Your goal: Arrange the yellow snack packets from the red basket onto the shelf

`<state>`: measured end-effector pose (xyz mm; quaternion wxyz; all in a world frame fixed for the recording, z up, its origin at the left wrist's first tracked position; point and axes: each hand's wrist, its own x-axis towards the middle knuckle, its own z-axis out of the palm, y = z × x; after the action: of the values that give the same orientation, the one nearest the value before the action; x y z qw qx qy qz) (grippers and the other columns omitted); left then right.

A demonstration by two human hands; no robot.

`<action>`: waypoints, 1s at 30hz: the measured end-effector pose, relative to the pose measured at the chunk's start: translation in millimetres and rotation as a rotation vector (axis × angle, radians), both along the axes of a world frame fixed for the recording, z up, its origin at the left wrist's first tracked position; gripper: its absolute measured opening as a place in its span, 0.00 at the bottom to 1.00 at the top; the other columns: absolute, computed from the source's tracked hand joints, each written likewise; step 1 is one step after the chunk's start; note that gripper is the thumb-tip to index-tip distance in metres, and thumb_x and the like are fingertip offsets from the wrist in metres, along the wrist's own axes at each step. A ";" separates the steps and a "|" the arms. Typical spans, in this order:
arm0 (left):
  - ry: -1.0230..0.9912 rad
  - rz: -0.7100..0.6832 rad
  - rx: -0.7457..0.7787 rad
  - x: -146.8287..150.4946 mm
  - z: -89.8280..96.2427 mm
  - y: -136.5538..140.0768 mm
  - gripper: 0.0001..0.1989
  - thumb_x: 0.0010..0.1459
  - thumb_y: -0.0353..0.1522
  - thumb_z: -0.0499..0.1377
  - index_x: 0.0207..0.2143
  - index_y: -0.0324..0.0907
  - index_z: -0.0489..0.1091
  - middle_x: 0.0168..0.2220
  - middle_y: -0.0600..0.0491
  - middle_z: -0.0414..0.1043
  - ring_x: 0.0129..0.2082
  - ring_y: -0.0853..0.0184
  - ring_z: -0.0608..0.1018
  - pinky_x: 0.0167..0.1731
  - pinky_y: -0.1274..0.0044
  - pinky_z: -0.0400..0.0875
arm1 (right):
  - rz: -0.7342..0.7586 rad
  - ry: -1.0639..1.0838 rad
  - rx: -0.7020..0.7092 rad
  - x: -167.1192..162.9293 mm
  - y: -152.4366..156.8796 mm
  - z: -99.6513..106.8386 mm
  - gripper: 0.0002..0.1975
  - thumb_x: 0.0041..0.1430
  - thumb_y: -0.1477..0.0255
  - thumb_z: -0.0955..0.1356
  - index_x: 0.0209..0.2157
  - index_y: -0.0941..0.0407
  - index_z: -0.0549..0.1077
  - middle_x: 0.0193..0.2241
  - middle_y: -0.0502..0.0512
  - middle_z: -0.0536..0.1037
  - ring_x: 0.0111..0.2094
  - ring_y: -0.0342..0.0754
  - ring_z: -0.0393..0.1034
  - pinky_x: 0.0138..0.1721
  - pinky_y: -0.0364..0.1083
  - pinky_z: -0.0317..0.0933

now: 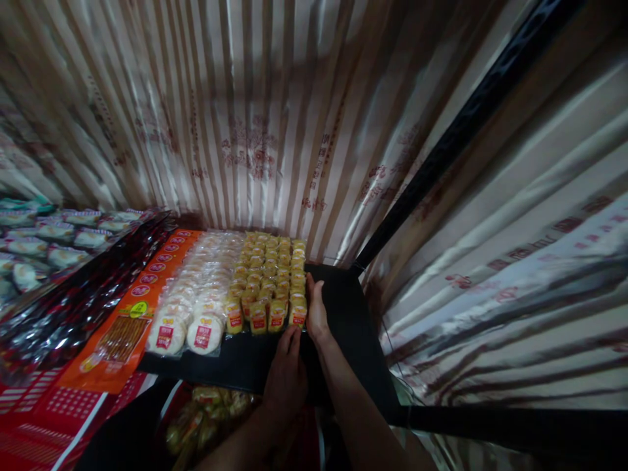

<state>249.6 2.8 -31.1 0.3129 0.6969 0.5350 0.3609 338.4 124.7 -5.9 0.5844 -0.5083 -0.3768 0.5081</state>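
Rows of small yellow wrapped snack packs (267, 268) with red labels stand on a black shelf board (343, 307). My right hand (316, 307) lies flat along the right side of these rows, fingers stretched out and thumb up. Low at the front, my left hand (287, 366) reaches up with its fingertips against the base of the front right pack (297, 313). Its fingers look extended, not wrapped round the pack. Left of the yellow packs are two rows of round white wrapped crackers (206, 330) with red labels.
Orange snack bags (140, 301), dark shiny packets (93, 301) and white packets (59, 239) extend leftward. Below the shelf sits a red basket (63, 405), with more yellow packs (191, 428) nearby. Printed plastic sheeting (275, 118) hangs behind; a black post (451, 150) rises at right.
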 end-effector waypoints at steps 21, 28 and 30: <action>-0.049 0.031 -0.074 1.7 -0.4 1.1 0.29 0.53 0.23 0.47 0.59 0.36 0.56 0.62 0.44 0.52 0.61 0.59 0.57 0.60 0.65 0.55 | 0.013 0.001 0.106 -0.4 47.4 11.5 0.34 0.56 0.45 0.52 0.46 0.55 0.73 0.35 0.53 0.79 0.45 0.51 0.71 0.46 0.51 0.65; -0.024 0.022 -0.070 1.8 3.2 1.2 0.29 0.52 0.22 0.47 0.59 0.35 0.55 0.62 0.43 0.52 0.61 0.60 0.58 0.60 0.65 0.57 | 0.095 0.017 0.050 -1.7 48.1 20.8 0.37 0.55 0.43 0.50 0.46 0.54 0.72 0.38 0.55 0.79 0.46 0.52 0.70 0.47 0.52 0.65; -0.011 0.019 -0.054 1.9 3.9 1.1 0.29 0.53 0.22 0.46 0.59 0.33 0.55 0.62 0.41 0.52 0.61 0.59 0.58 0.60 0.64 0.57 | 0.101 0.008 0.053 -2.1 49.3 20.8 0.36 0.55 0.43 0.51 0.46 0.55 0.72 0.38 0.55 0.79 0.47 0.52 0.70 0.47 0.52 0.64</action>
<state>251.6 3.9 -27.2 0.3312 0.6811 0.5493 0.3530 336.2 174.0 14.9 0.5727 -0.4710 -0.4130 0.5287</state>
